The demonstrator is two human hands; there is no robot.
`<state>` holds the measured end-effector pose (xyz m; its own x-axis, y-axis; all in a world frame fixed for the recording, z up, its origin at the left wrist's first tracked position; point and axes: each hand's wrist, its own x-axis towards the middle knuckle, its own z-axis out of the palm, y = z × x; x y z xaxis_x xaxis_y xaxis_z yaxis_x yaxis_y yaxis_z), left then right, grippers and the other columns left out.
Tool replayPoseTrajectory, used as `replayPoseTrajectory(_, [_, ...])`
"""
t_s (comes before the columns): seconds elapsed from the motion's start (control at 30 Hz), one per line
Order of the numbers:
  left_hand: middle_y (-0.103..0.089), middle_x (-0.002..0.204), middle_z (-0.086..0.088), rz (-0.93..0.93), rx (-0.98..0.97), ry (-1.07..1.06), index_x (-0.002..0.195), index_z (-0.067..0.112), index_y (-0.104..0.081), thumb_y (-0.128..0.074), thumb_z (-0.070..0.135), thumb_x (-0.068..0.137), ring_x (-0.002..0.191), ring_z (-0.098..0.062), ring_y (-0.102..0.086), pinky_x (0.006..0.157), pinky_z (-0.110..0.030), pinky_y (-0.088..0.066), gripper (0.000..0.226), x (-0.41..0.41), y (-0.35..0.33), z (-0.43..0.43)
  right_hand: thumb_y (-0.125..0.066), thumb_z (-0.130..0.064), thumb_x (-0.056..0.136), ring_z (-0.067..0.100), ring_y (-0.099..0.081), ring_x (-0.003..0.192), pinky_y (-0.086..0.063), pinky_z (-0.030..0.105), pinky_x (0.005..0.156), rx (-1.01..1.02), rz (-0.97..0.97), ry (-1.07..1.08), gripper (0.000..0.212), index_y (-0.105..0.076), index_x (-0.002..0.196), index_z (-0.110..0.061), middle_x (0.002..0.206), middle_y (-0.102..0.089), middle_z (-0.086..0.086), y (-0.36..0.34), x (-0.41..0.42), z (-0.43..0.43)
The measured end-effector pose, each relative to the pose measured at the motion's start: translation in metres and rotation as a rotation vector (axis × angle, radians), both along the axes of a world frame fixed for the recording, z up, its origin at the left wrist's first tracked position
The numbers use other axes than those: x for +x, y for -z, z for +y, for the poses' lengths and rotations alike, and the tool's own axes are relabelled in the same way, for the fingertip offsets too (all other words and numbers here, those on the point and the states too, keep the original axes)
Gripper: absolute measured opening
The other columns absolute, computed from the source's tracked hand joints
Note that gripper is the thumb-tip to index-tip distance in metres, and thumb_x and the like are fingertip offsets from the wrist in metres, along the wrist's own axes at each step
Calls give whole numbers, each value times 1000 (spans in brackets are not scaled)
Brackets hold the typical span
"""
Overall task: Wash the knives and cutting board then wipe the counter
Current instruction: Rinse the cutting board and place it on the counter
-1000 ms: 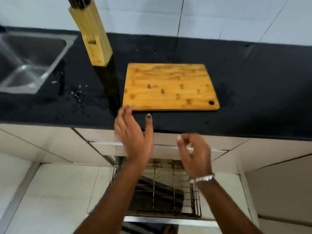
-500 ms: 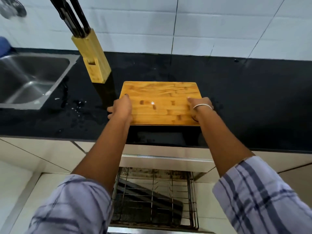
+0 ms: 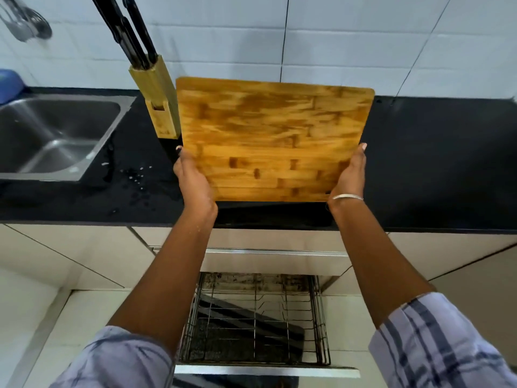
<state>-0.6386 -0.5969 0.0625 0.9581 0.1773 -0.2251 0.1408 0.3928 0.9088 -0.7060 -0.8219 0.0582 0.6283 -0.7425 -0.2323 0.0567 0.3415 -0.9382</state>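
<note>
Wooden cutting board [image 3: 274, 135] held up, tilted, clear of the black counter [image 3: 433, 163], clamped between both hands.

Golden wood in glued strips, darker blotches across the upper half, rounded corners, broad face turned toward the camera, slightly blurred. Gripped low on both side edges: left hand [image 3: 193, 180] wrapped round the lower left edge, one fingertip showing at the top, other fingers hidden behind the wood; right hand [image 3: 349, 175] pressed to the lower right edge, thumb pointing up along it, thin metal bangle [image 3: 347, 196] at the wrist. Forearms stretched forward, checked sleeves bunched at the elbows. Just above and left of the left hand, a wooden knife block [image 3: 159, 102] with black-handled knives [image 3: 126, 29]; farther left, a steel sink [image 3: 56, 130], water drops between. Below the wrists, an open wire drawer rack [image 3: 254, 317].
</note>
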Motion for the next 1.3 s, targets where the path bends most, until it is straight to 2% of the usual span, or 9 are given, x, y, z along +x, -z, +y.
replayPoseTrajectory(0.1, [-48,141,7,-6,-81,59,144,32,-37,-32,77,83,128,-13,-46,111,-44,-35,76,-30,-5,19,-29,-74,86,18,-46,128,-40,42,105,109,-86,-53,69,-39,142,-34,144,-45,-6,-2,-31,15])
replayPoseTrajectory(0.37, [-35,152,6,-69,-189,32,150,36,-23,-18,69,93,134,-15,-40,108,-37,-35,66,-106,24,79,-12,-56,99,14,-40,135,-35,31,111,136,-311,-149,61,-28,149,-25,149,-39,-3,27,-127,63])
replayPoseTrajectory(0.6, [-47,143,6,95,-208,88,147,33,-33,-19,82,81,125,-12,-50,87,-25,-46,84,-138,89,104,-8,-67,92,17,-52,125,-38,30,101,231,-110,-168,71,-44,139,-29,136,-56,-1,92,-178,84])
replayPoseTrajectory(0.8, [-55,108,-4,297,-151,103,113,17,-49,-33,51,88,101,-19,-49,81,-26,-42,45,-138,164,102,-80,-59,46,26,-51,98,-37,35,92,645,37,-135,83,-63,116,-16,117,-56,11,164,-193,60])
replayPoseTrajectory(0.9, [-57,84,-5,485,-253,158,87,18,-54,-34,36,93,81,-20,-53,75,-30,-46,28,-129,204,96,-84,-24,33,34,-52,96,-40,45,99,811,120,-105,79,-60,105,-1,111,-52,20,204,-196,43])
replayPoseTrajectory(0.97, [-63,90,-12,651,-342,239,93,14,-57,-39,29,91,81,-28,-62,76,-38,-54,24,-120,237,94,-84,-6,24,40,-56,95,-49,48,90,853,227,-99,78,-56,97,4,106,-55,27,233,-191,34])
replayPoseTrajectory(1.1, [-62,96,-23,935,-236,295,106,4,-51,-44,15,94,75,-35,-64,46,-30,-56,18,-105,313,89,-56,8,73,35,-68,57,-58,40,48,849,482,-40,13,-50,84,3,68,-67,25,296,-174,15])
replayPoseTrajectory(1.23, [-61,102,-27,1043,-126,294,108,2,-51,-45,4,95,88,-36,-64,71,-39,-58,15,-98,382,78,-46,5,87,36,-68,60,-56,39,43,840,696,32,10,-52,96,6,89,-65,26,371,-166,-8])
replayPoseTrajectory(1.3, [-60,100,-28,1077,-113,275,108,1,-49,-41,2,96,90,-36,-62,77,-40,-57,15,-93,408,68,-47,4,91,34,-67,50,-55,39,40,821,746,65,8,-53,95,7,74,-68,26,402,-162,-17])
